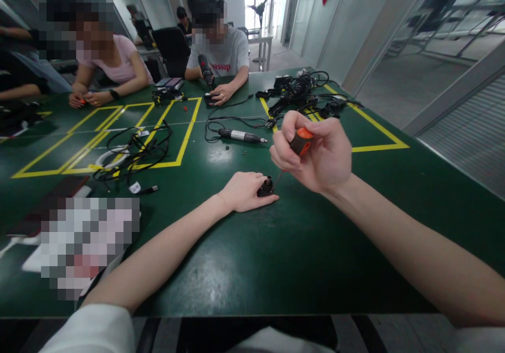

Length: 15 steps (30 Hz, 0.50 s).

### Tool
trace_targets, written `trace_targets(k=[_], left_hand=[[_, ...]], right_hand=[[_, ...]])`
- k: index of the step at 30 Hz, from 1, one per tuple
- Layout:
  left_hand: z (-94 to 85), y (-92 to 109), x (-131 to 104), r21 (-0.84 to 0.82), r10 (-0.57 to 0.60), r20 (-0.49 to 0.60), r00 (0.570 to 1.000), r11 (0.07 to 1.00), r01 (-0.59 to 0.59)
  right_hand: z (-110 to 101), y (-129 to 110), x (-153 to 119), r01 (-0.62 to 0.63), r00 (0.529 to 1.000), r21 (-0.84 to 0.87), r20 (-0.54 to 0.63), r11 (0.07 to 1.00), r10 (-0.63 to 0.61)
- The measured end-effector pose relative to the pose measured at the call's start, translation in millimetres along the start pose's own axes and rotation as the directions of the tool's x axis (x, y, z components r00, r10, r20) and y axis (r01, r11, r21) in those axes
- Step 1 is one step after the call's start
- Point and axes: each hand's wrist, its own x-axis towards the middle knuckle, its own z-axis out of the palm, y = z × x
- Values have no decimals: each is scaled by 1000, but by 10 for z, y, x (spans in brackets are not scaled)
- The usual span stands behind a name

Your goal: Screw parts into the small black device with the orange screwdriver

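Observation:
On the green table, my left hand (246,191) is closed around a small black part (265,188) with a short round stub standing up from it. My thumb lies along its near side and my fingers along its far side. Above and to the right, my right hand (315,150) grips a screwdriver (303,140) by its orange and dark handle. Its thin shaft slants down and left, and the tip is close to the right side of the black part; I cannot tell whether they touch. An electric screwdriver (241,135), black and silver, lies beyond my hands.
Heaped black cables (298,92) lie at the back right, more tangled cables (134,150) at the left. Yellow tape (189,132) marks rectangles on the green table (315,269). A dark phone-like device (47,205) lies at left. Two people work across the table, one with a power tool (205,71).

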Motion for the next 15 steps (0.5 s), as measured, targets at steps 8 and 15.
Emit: trace_targets(k=[8,15], left_hand=[[-17,-4,-3,-29,19,10,1000,999,-19],[-17,5,-2,-28,16,29,999,999,-15]], right_hand=[[-77,16,27,52,999,25,-4,998,-52],[-52,24,14,69,997,1,-19,998,-69]])
